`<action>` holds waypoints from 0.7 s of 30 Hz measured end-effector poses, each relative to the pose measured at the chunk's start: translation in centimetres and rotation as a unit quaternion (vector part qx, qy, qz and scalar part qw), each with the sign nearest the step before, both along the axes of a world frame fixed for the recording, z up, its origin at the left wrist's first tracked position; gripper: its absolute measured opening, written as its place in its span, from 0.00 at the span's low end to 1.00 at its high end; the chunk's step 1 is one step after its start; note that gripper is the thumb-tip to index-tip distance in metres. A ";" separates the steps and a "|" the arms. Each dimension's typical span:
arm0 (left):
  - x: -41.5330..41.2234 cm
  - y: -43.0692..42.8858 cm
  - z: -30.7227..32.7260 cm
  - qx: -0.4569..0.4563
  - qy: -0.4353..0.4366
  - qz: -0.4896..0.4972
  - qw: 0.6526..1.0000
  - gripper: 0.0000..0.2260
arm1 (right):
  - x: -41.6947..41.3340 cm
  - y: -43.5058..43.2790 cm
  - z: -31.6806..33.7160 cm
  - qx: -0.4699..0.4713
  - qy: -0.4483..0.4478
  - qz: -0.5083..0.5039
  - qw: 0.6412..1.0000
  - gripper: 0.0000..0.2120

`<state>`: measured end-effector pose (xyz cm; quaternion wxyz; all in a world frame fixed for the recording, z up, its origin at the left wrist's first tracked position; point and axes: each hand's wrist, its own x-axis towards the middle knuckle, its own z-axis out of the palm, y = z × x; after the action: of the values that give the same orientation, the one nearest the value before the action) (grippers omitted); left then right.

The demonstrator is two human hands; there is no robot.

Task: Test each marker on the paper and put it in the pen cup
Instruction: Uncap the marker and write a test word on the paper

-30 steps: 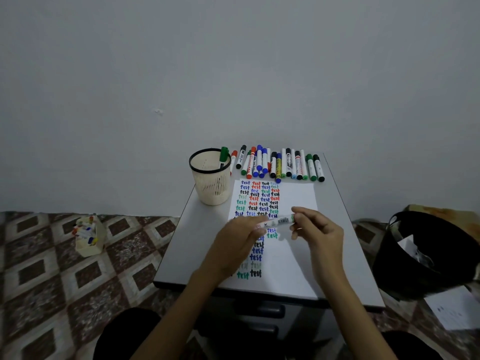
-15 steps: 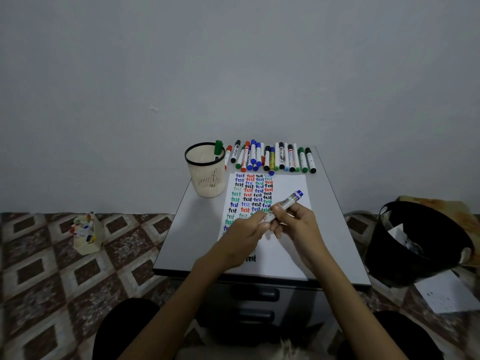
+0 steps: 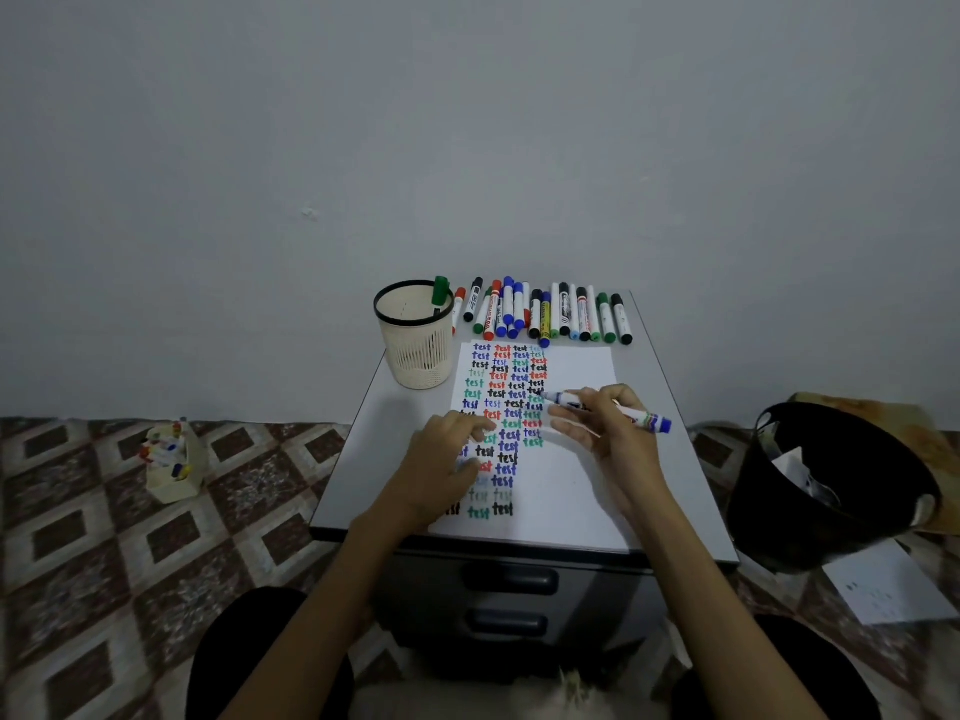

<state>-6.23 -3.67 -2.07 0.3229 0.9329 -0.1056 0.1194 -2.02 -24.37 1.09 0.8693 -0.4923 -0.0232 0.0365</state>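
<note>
A white paper point(image 3: 571, 475) covered with rows of coloured "test" words lies on the grey cabinet top point(image 3: 395, 423). My right hand point(image 3: 608, 428) holds a blue marker point(image 3: 644, 418) above the paper, its tip pointing left near the written column and the blue cap on the rear end. On the paper's left part rests my left hand point(image 3: 447, 459), fingers down. The cream mesh pen cup point(image 3: 415, 340) stands at the back left with one green marker point(image 3: 440, 293) in it. A row of several markers point(image 3: 545, 314) lies along the back edge.
A black bin point(image 3: 831, 491) with paper scraps stands on the floor at the right, a loose sheet point(image 3: 888, 589) beside it. On the tiled floor at the left is a small cream holder point(image 3: 171, 459) with bits in it. The cabinet has drawers point(image 3: 509, 579) in front.
My hands have parted. The right hand turned the blue marker so its tip points left at the paper, and the left hand dropped onto the paper. The camera shifted slightly.
</note>
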 end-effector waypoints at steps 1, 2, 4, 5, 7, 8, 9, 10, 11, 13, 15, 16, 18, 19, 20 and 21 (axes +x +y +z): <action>-0.1 0.4 -0.6 0.034 -0.002 0.010 0.999 0.19 | 0.1 0.1 -0.5 0.003 0.005 0.012 1.000 0.02; -0.2 0.7 -1.0 0.051 0.000 0.020 0.999 0.20 | 0.1 0.2 -0.9 0.000 0.006 0.025 1.000 0.01; -0.5 0.7 -1.3 0.057 -0.002 0.028 0.998 0.20 | 0.3 0.4 -1.5 -0.025 -0.004 0.043 0.999 0.02; -0.7 0.6 -1.3 0.054 -0.005 0.028 0.998 0.20 | 0.4 0.4 -1.6 -0.042 -0.012 0.046 0.998 0.03; -0.8 0.2 -1.3 0.049 -0.013 0.027 0.998 0.19 | 0.8 0.6 -1.5 -0.079 -0.024 0.044 0.996 0.06; -0.8 0.1 -1.4 0.051 -0.017 0.027 0.998 0.18 | 1.0 0.6 -1.5 -0.093 -0.030 0.043 0.994 0.08; -0.9 0.1 -1.4 0.054 -0.021 0.027 0.998 0.17 | 1.2 0.8 -1.5 -0.101 -0.036 0.044 0.993 0.09; -0.9 0.0 -1.6 0.056 -0.024 0.027 0.998 0.16 | 1.4 1.0 -1.6 -0.107 -0.041 0.043 0.992 0.11; -0.9 0.1 -1.7 0.057 -0.026 0.027 0.998 0.16 | 1.8 1.1 -1.7 -0.115 -0.044 0.040 0.992 0.12; -0.8 0.1 -1.9 0.055 -0.031 0.028 0.998 0.15 | 2.3 1.5 -1.9 -0.144 -0.049 0.026 0.988 0.14; -0.8 0.2 -2.0 0.052 -0.033 0.029 0.998 0.15 | 2.6 1.9 -2.2 -0.173 -0.055 0.010 0.983 0.15; -0.8 0.2 -2.0 0.050 -0.033 0.028 0.998 0.15 | 2.6 2.1 -2.4 -0.184 -0.055 0.005 0.981 0.16; -0.8 0.2 -2.2 0.050 -0.035 0.028 0.998 0.18 | 2.8 2.2 -2.9 -0.207 -0.053 -0.006 0.977 0.16; -0.9 0.2 -2.2 0.051 -0.035 0.028 0.998 0.19 | 2.9 2.2 -3.2 -0.218 -0.057 -0.011 0.974 0.17; -1.0 0.2 -2.2 0.051 -0.035 0.029 0.998 0.20 | 2.9 2.2 -3.3 -0.230 -0.064 -0.013 0.971 0.16; -1.1 0.2 -2.2 0.049 -0.034 0.029 0.998 0.19 | 3.0 2.2 -3.4 -0.242 -0.073 -0.014 0.967 0.14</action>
<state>-7.30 -3.50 -4.26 0.2694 0.9457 -0.0956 0.1548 0.96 -22.13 -2.29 0.7207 -0.6896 -0.0704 -0.0075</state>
